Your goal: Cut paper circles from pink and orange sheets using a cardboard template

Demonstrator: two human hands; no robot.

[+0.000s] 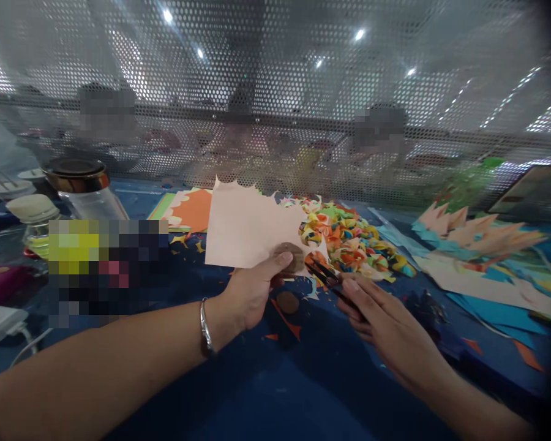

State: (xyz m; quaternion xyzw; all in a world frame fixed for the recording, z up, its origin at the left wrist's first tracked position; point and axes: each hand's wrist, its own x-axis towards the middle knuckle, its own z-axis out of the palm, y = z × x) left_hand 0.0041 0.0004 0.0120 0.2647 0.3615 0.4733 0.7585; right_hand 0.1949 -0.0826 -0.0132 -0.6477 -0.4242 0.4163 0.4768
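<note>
My left hand (pixel 252 291), with a silver bangle at the wrist, pinches a pale pink sheet of paper (pixel 243 226) above the blue table. Curved bites are cut out of the sheet's top and right edges. Under my left thumb a round brownish disc (pixel 294 260) lies against the paper. My right hand (pixel 376 306) is closed around dark scissors (pixel 326 275). Their blades point up and left, close to the sheet's lower right corner; whether they touch it I cannot tell. The scissors' handles are mostly hidden by my fingers.
Behind the sheet lies a heap of colourful cut paper pieces (pixel 353 239). Orange and green sheets (pixel 195 208) are at the back left. Pointed paper shapes (pixel 477 229) stand at right. A lidded jar (pixel 85 190), a bottle (pixel 34 220) and a white charger (pixel 4 324) occupy the left. Perforated metal (pixel 275 73) spans the back.
</note>
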